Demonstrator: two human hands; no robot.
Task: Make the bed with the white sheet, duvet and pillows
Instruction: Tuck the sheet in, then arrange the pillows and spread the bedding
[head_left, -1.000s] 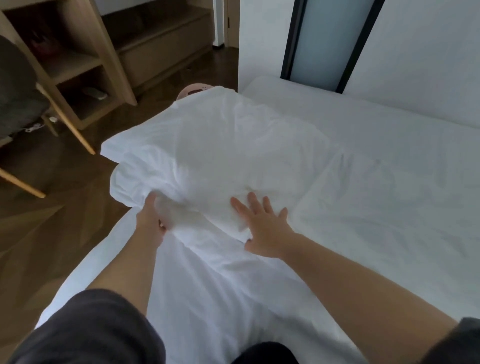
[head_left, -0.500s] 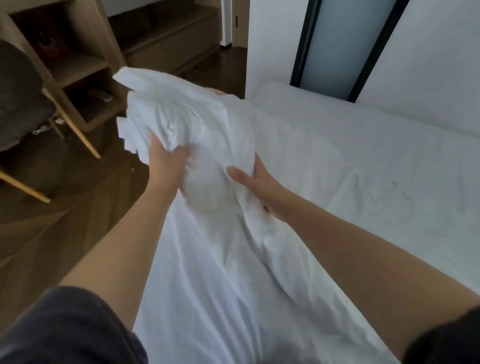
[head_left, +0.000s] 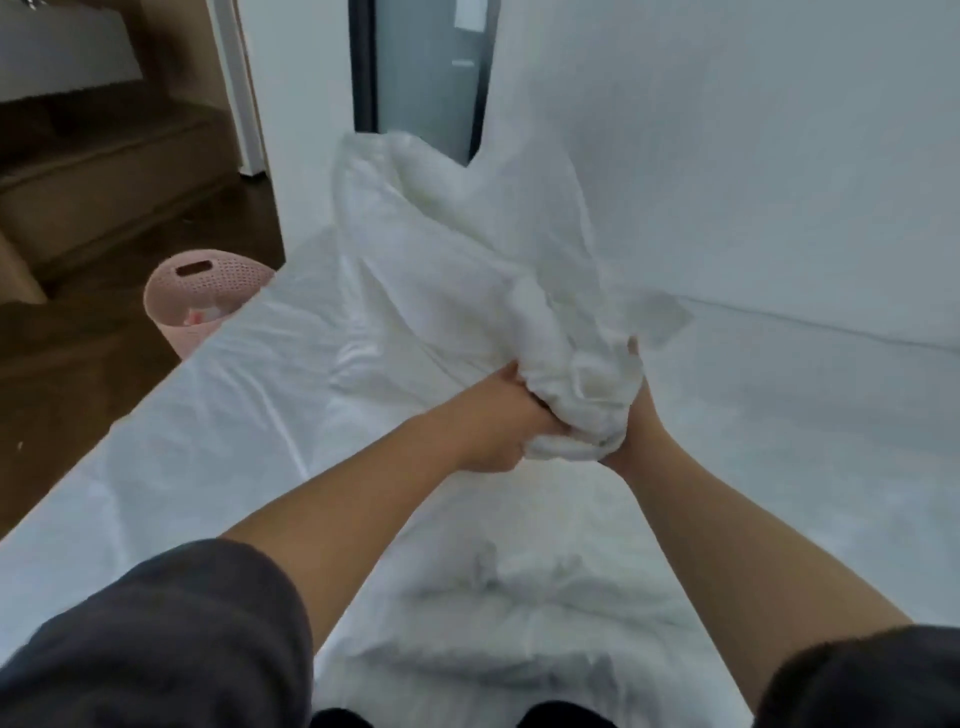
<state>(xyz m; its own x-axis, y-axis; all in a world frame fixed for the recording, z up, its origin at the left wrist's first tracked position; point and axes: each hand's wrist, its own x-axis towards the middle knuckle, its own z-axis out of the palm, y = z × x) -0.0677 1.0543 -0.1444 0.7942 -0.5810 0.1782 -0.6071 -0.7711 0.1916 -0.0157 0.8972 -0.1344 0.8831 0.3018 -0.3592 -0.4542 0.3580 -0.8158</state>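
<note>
Step in hand: a soft white fabric pillow (head_left: 467, 249) is held up by one bunched end, judged to be shaken or plumped before placing.
Left hand: the left hand (head_left: 498, 421) is curled tightly round that bunched end.
Right hand: the right hand (head_left: 631, 415) is clenched round the same bunch, opposite.
Pillow's place: raised above the white-sheeted bed (head_left: 234, 415), right of the round pink perforated plastic basket (head_left: 202, 291).
Next move: the pillow probably needs laying flat on the sheet and smoothing.
Counts: one held pillow, one basket, two hands, and one rumpled white heap (head_left: 519, 613) nearer than the basket; whether it is the duvet or a pillow cannot be told.
</note>
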